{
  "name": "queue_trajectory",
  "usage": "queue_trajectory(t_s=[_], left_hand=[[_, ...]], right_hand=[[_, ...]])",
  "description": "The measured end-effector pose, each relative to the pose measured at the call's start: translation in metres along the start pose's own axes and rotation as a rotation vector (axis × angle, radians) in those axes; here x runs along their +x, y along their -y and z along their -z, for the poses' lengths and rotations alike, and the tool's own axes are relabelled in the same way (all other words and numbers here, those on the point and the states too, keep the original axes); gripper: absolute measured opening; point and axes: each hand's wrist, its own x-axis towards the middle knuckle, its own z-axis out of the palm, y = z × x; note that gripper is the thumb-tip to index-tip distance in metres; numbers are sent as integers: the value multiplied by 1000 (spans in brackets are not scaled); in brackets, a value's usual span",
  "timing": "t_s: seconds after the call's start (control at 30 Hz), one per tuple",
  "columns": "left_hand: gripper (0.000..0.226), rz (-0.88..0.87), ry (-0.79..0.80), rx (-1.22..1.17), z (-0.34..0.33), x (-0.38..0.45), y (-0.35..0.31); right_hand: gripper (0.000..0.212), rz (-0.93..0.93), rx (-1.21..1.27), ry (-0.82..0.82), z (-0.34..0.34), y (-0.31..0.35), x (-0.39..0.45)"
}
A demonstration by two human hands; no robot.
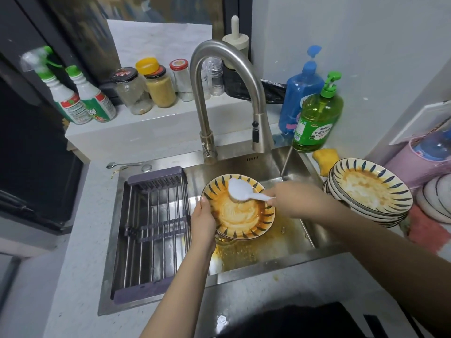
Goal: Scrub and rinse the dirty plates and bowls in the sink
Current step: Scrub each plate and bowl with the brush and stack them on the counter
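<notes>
A yellow plate (244, 223) with dark rim strokes and orange sauce is held tilted over the steel sink (288, 235). My left hand (203, 220) grips its left rim. My right hand (288, 200) holds the handle of a white dish brush (240, 190), whose head presses on the plate's upper part. A stack of several matching dirty plates (373, 189) stands on the counter to the right of the sink. Orange residue covers the sink floor under the plate.
A purple drying rack (151, 230) spans the sink's left half. The curved tap (219, 93) arches over the basin, with a thin stream of water at its right. Green (317, 118) and blue (300, 93) soap bottles, a yellow sponge (325, 158), jars and spray bottles line the back ledge.
</notes>
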Motion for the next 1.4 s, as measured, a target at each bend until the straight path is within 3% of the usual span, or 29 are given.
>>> queue_trajectory(t_s=[0.17,0.27,0.37,0.5,0.67,0.77,0.9,1.07,1.13,1.23,1.27,1.33,1.4], left_hand=[[53,45,-6,-18,5,6,0],[55,87,43,-6,0,3,3],[54,111,77,-26,0,2,2],[55,157,66,-48,7,4,4],[54,324,120,-276,15,6,9],[58,392,176,-340,16,8,14],[53,431,206,-298,15,7,18],[51,394,217,-217,22,6,21],[59,278,205,-42,23,4,23],[87,-162,243,591,29,-1,23],[92,-307,338,757,29,-4,23],[91,-435,603,1004,19,-13,19],[82,-516,696,1201,7,-17,25]], right_hand=[[30,51,10,125,-4,0,-14],[34,57,204,-36,-19,4,-2],[42,-62,579,-214,-38,-11,6],[21,-164,943,-316,-60,-30,5],[22,-195,1185,-231,-79,-39,3],[26,-189,1494,-5,-83,-31,1],[25,-128,1950,130,-90,-18,8],[21,-162,1983,108,-95,-12,16],[11,-207,2018,79,-97,-9,18],[8,-285,2026,12,-96,-6,21],[9,-306,1999,-13,-94,-5,22],[9,-348,1919,-68,-90,-3,24],[7,-379,1845,-106,-85,5,26]])
